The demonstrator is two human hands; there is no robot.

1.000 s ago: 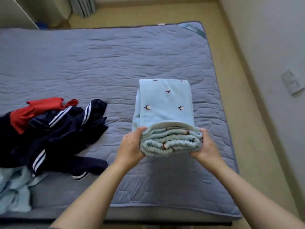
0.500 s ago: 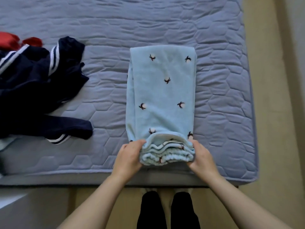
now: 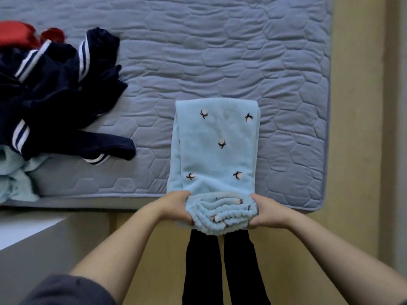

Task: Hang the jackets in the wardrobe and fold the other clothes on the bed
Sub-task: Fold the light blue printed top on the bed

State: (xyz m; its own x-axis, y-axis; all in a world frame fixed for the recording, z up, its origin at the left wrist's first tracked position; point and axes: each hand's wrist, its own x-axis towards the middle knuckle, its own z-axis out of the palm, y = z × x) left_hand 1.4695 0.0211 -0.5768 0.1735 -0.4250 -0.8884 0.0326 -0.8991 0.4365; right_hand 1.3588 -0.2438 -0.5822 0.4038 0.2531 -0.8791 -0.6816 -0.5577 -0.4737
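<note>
We pull the folded blue garment (image 3: 217, 150) back past the bed (image 3: 242, 62) edge; left grip (image 3: 176, 208) and right grip (image 3: 267, 213) clench its bunched end between them. Mid-fold: next we likely roll it forward.

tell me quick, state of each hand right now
left hand: closed, gripping the left side of the folded light blue fleece garment
right hand: closed, gripping its right side

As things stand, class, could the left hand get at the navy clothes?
Probably, but not at once: the left hand grips the folded blue fleece together with the right hand. Only bare mattress lies between it and the navy clothes.
</note>
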